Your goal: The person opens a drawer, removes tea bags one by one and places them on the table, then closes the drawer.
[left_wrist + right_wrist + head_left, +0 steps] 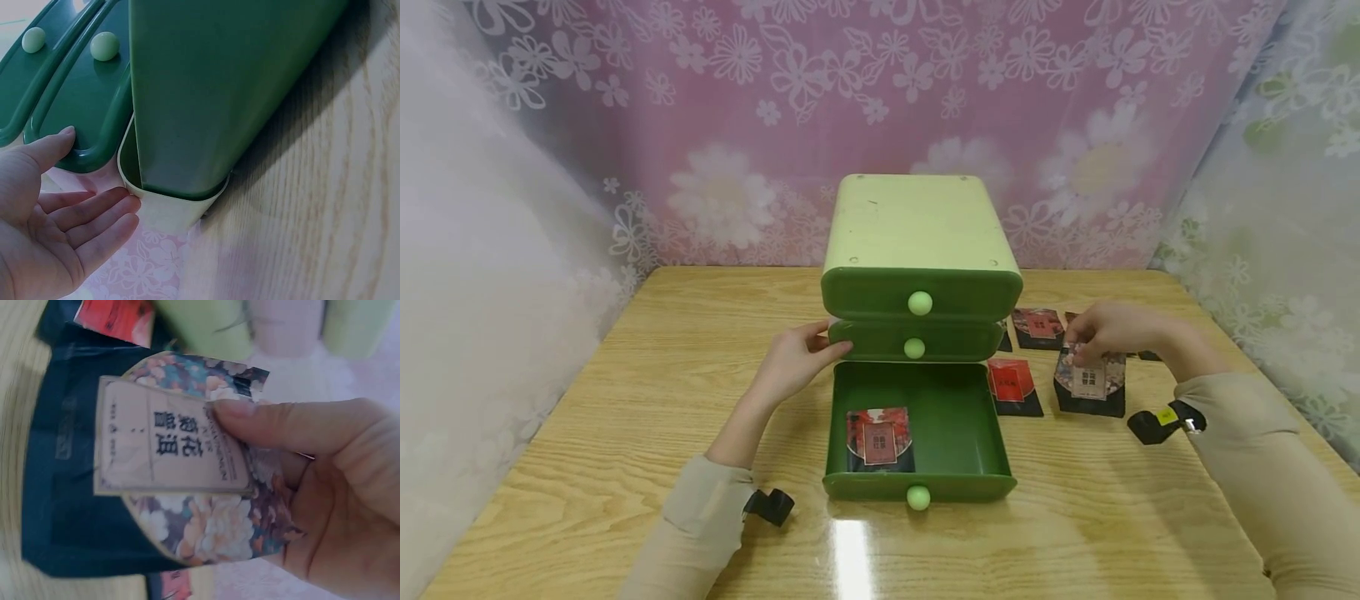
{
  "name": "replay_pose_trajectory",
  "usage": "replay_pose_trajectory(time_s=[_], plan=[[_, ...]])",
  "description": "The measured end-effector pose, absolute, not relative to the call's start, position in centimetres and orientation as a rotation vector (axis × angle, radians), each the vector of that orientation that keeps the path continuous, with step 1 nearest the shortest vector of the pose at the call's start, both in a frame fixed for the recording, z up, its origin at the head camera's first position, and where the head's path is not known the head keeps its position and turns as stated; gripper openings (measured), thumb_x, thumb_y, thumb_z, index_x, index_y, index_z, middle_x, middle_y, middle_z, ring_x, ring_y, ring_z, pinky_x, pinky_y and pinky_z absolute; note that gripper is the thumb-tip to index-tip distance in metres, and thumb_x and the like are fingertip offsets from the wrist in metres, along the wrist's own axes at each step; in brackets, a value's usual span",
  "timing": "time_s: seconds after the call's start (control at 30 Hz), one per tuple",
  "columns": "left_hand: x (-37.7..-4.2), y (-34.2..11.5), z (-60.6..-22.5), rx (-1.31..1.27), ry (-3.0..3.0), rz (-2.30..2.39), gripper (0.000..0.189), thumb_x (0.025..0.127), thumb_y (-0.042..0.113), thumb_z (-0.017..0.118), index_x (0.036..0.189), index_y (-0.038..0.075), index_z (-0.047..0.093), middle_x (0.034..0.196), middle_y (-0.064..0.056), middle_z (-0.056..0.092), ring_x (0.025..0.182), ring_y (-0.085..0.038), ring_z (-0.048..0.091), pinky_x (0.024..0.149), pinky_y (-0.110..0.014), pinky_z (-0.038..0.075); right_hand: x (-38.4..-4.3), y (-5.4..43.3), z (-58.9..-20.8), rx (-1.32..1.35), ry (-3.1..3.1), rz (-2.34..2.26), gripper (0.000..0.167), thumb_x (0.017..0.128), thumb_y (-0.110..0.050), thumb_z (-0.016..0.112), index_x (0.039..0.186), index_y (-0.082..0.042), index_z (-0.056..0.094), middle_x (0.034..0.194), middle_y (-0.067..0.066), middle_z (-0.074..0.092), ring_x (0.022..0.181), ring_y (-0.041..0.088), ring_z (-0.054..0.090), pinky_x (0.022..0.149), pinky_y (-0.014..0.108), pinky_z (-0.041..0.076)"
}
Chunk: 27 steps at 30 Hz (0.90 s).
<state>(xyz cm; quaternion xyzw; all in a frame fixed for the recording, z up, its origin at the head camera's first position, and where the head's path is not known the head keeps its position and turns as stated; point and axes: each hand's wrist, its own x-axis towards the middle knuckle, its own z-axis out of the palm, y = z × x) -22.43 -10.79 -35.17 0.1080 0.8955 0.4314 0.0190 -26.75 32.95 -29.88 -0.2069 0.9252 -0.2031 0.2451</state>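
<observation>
My right hand (1120, 328) pinches a flat tea packet (1090, 403) by its top edge, above the table to the right of a small drawer cabinet (917, 221). In the right wrist view, the packet (72, 462) is dark with a flower print and a pale label, the thumb across its front. My left hand (790, 362) rests at the cabinet's left side. Its thumb touches the front of the closed middle drawer (872, 342), while the other fingers extend along the side, as the left wrist view shows. The bottom drawer (955, 417) stands pulled out, with a red-and-black tea packet (880, 437) inside at front left.
A bright red packet (1015, 387) lies on the table just right of the open drawer. Behind it are a dark red packet (1039, 327) and others partly hidden by the cabinet and my right hand. The top drawer (865, 292) is closed. Flowered curtains (880, 100) surround the wooden table (715, 333).
</observation>
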Motion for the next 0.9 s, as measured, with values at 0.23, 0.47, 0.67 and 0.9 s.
replay_pose_trajectory(time_s=[0.23, 0.47, 0.67, 0.9], plan=[[-22.4, -10.7, -35.1, 0.331, 2.785, 1.337, 0.066, 0.087, 0.046, 0.061, 0.137, 0.005, 0.046, 0.112, -0.013, 0.064, 0.104, -0.026, 0.06, 0.081, -0.042, 0.05, -28.5, 32.9, -32.7, -0.552, 2.394, -0.664, 0.008, 0.08, -0.001, 0.066, 0.077, -0.001, 0.058, 0.065, 0.0, 0.042, 0.054, 0.01, 0.035, 0.053, 0.028, 0.035], [-22.5, -10.8, -35.2, 0.332, 2.777, 1.346, 0.067, 0.087, 0.045, 0.061, 0.137, 0.004, 0.045, 0.114, -0.014, 0.063, 0.106, -0.027, 0.059, 0.083, -0.042, 0.049, -29.0, 32.5, -34.3, -0.605, 2.475, -0.586, 0.007, 0.08, 0.0, 0.066, 0.086, 0.001, 0.063, 0.07, 0.0, 0.051, 0.06, 0.014, 0.043, 0.057, 0.03, 0.039], [-22.3, -10.8, -35.1, 0.34, 2.764, 1.357, 0.067, 0.087, 0.045, 0.061, 0.137, 0.003, 0.045, 0.115, -0.015, 0.062, 0.105, -0.027, 0.059, 0.083, -0.043, 0.049, -29.1, 32.4, -35.2, -0.578, 2.534, -0.559, 0.018, 0.081, -0.004, 0.067, 0.097, 0.002, 0.063, 0.088, 0.005, 0.061, 0.073, 0.018, 0.053, 0.064, 0.034, 0.047], [-22.3, -10.8, -35.0, 0.337, 2.765, 1.348, 0.069, 0.087, 0.046, 0.061, 0.138, 0.002, 0.043, 0.114, -0.015, 0.063, 0.104, -0.027, 0.059, 0.083, -0.042, 0.049, -29.1, 32.3, -36.0, -0.493, 2.587, -0.519, 0.02, 0.08, -0.006, 0.068, 0.098, -0.002, 0.062, 0.093, 0.009, 0.058, 0.08, 0.021, 0.054, 0.067, 0.037, 0.048]])
